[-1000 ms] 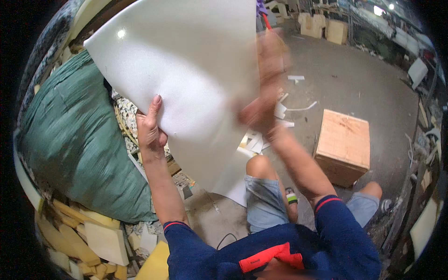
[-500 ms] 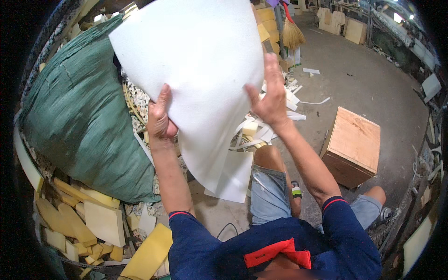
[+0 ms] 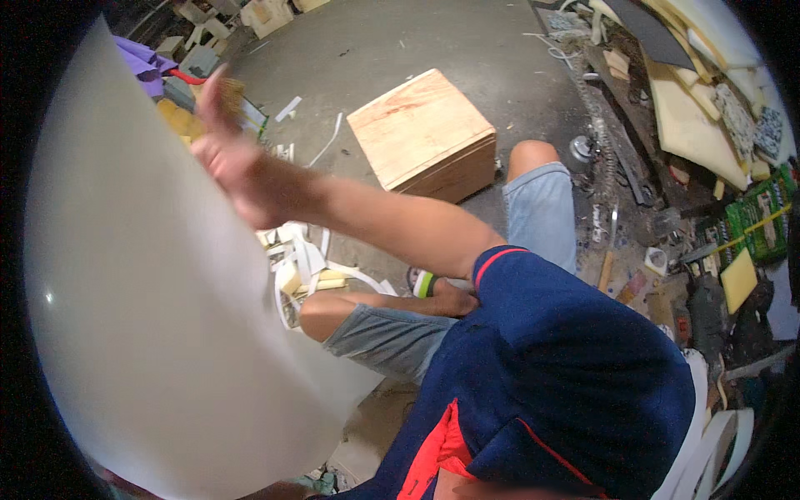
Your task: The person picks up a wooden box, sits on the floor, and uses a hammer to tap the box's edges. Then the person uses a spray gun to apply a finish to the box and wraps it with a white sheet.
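A large white flexible sheet point(image 3: 167, 300), probably foam, fills the left of the head view, bulging close to the camera. At its right edge is my right hand point(image 3: 246, 179), with the fingers stretched upward and the thumb out against the edge. Motion blurs this hand slightly, but it is not closed round the sheet. Of my left arm, only a dim strip of forearm point(image 3: 287, 490) appears at the lower edge; the sheet hides the hand and its fingers. Another pale sheet point(image 3: 354, 375) lies low beside my bent knee.
A wooden box point(image 3: 421, 125) stands on the grey floor ahead. White and yellow foam offcuts point(image 3: 308, 262) lie between the sheet and my leg. More foam scraps point(image 3: 692, 125), a green package point(image 3: 762, 217) and a wooden-handled tool point(image 3: 608, 258) are on the right.
The view has swung to the right. The sheet now looms nearer on the left, covering the left hand that gripped it. The green sack has left the view; the right hand stays at the sheet's edge.
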Tool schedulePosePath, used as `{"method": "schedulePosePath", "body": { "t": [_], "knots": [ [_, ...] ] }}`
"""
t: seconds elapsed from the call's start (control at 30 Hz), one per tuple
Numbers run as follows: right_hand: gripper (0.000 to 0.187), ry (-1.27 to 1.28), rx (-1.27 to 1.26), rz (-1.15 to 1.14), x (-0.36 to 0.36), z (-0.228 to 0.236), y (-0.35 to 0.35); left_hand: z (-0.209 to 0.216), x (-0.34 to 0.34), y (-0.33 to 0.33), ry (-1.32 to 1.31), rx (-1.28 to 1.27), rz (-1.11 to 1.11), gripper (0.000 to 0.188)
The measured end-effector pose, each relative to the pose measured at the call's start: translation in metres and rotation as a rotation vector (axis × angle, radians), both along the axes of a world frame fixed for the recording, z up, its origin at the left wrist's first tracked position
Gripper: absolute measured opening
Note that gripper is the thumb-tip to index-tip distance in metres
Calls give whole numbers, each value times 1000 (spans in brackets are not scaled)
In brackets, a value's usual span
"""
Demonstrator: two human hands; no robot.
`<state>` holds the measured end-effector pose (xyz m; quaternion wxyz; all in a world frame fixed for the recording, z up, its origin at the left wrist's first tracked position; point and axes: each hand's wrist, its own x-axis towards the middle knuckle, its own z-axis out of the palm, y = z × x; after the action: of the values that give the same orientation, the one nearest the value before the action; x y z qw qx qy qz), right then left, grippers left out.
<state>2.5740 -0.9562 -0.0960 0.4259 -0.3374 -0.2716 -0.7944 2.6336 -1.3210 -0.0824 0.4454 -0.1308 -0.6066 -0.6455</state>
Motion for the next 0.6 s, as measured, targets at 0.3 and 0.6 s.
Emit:
{"method": "schedulePosePath", "body": {
  "t": [0.3, 0.6],
  "knots": [
    [49, 257, 1574, -2187, 184, -19, 112, -13, -16, 138, -187, 265, -568, 33],
    [53, -637, 1969, -1725, 335, -152, 163, -186, 54, 284, -833, -48, -912, 30]
  ]
}}
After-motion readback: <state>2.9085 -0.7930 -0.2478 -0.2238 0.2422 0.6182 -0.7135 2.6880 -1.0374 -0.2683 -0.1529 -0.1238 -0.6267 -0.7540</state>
